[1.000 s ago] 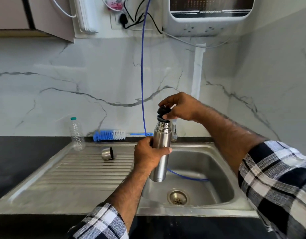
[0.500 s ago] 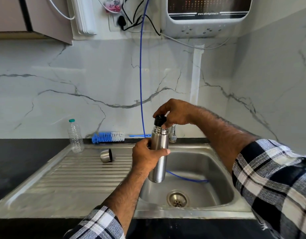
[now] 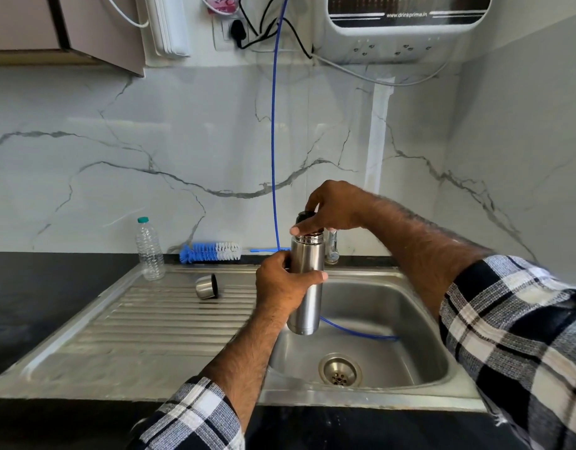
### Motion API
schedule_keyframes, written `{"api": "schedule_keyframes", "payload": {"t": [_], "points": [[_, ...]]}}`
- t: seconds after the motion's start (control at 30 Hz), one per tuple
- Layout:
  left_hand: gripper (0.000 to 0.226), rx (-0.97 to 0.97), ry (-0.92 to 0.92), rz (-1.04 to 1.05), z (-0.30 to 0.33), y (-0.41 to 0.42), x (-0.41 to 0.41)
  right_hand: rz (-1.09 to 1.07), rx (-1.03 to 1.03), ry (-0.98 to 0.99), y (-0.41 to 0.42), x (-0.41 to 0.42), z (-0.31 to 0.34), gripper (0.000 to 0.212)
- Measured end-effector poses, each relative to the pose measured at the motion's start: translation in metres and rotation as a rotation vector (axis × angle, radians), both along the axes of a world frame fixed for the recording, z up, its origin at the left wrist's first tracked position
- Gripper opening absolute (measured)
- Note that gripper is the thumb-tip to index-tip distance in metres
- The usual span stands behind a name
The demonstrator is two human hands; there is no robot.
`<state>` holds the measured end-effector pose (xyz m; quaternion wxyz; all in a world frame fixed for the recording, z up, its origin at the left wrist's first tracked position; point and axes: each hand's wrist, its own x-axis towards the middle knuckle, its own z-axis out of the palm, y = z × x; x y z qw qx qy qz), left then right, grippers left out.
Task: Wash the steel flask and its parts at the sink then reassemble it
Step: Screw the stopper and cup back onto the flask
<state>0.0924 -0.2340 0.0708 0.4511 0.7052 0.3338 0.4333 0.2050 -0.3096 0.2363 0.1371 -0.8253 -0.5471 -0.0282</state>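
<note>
I hold the steel flask (image 3: 306,287) upright above the left side of the sink basin (image 3: 387,313). My left hand (image 3: 285,285) grips its body around the upper half. My right hand (image 3: 332,206) pinches the black stopper (image 3: 302,217) that sits in the flask's mouth; my fingers hide most of it. The flask's steel cup lid (image 3: 206,286) lies on its side on the ribbed drainboard (image 3: 157,323), to the left of my left hand.
A small plastic water bottle (image 3: 149,250) stands at the drainboard's back left. A blue-and-white bottle brush (image 3: 210,251) lies along the back edge. A blue hose (image 3: 273,131) hangs down the wall into the basin, beside the tap (image 3: 332,248). Black counter surrounds the sink.
The stopper has come down from tilted above the mouth into the flask's neck, and my right hand has lowered with it. My left hand keeps the same grip.
</note>
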Motion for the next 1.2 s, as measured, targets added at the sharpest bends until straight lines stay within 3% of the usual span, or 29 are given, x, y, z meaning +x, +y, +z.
{"api": "schedule_keyframes", "payload": {"t": [0.1,0.2,0.27,0.33,0.5,0.63,0.7,0.8,0.87,1.0,1.2], "points": [[0.053,-0.008,-0.002,-0.003,-0.001,0.001,-0.001,-0.008,0.022,0.004,-0.001,0.0,-0.009,0.084],[0.051,-0.024,-0.004,0.004,0.0,0.004,-0.004,0.135,0.114,0.33,-0.008,0.003,-0.012,0.06],[0.051,-0.037,-0.004,0.013,0.0,0.005,-0.005,0.169,0.145,0.434,-0.008,0.006,-0.014,0.061],[0.053,-0.04,-0.004,0.023,0.0,0.006,-0.005,0.117,0.181,0.375,-0.001,0.007,-0.018,0.063],[0.059,-0.046,0.0,0.035,0.0,0.009,-0.007,0.019,0.204,0.203,0.011,0.002,-0.028,0.093],[0.052,-0.066,-0.025,0.036,0.003,0.014,-0.011,0.216,0.274,0.5,0.011,0.009,-0.034,0.074],[0.051,-0.07,-0.03,0.04,0.005,0.017,-0.011,0.196,0.309,0.448,0.013,0.009,-0.033,0.071],[0.049,-0.057,-0.03,0.037,0.007,0.018,-0.011,0.064,0.342,0.276,0.016,0.003,-0.032,0.093],[0.049,-0.057,-0.036,0.032,0.009,0.019,-0.011,0.101,0.345,0.315,0.015,0.002,-0.034,0.1],[0.049,-0.067,-0.042,0.024,0.012,0.023,-0.009,0.243,0.405,0.583,0.016,0.009,-0.039,0.075],[0.046,-0.091,-0.065,0.011,0.011,0.029,-0.006,0.118,0.44,0.401,0.027,0.014,-0.039,0.082]]}}
